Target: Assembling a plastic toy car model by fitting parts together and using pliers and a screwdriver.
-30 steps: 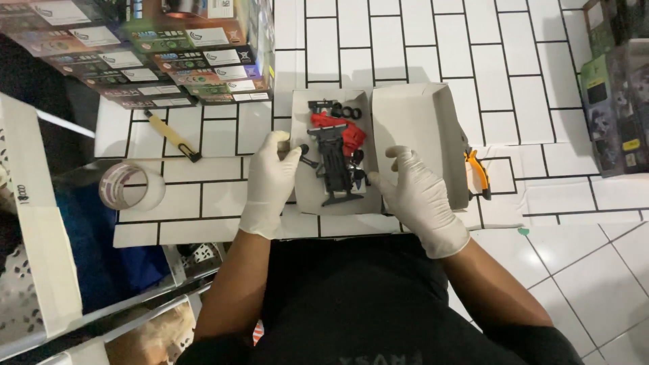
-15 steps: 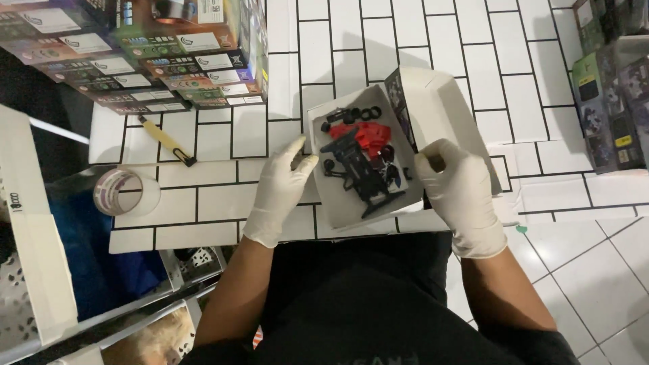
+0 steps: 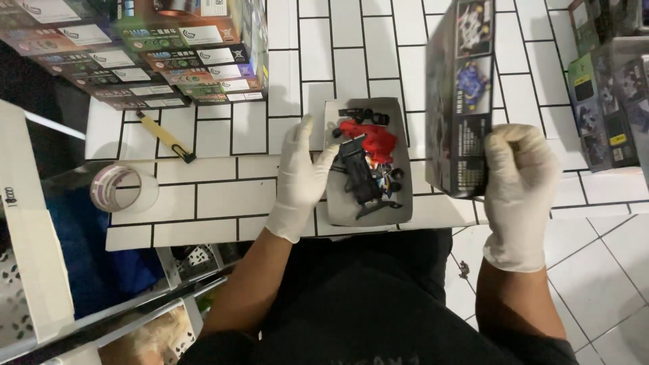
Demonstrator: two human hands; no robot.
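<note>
A grey cardboard tray (image 3: 402, 203) lies on the white tiled tabletop (image 3: 216, 196) in front of me. It holds red and black toy car parts (image 3: 368, 159) and small black wheels. My left hand (image 3: 297, 179), in a white glove, rests against the tray's left edge, fingers spread. My right hand (image 3: 517, 192), also gloved, grips a printed box sleeve (image 3: 460, 94) and holds it upright just right of the tray.
Stacked printed boxes (image 3: 155, 47) fill the back left. A yellow-handled utility knife (image 3: 165, 138) and a roll of clear tape (image 3: 115, 188) lie at the left. More boxes (image 3: 608, 94) stand at the right. White shelf panels (image 3: 34, 223) sit lower left.
The box sleeve, which lay beside the tray, has been lifted by my right hand and turned upright to the right. My left hand stays at the tray's left edge.
</note>
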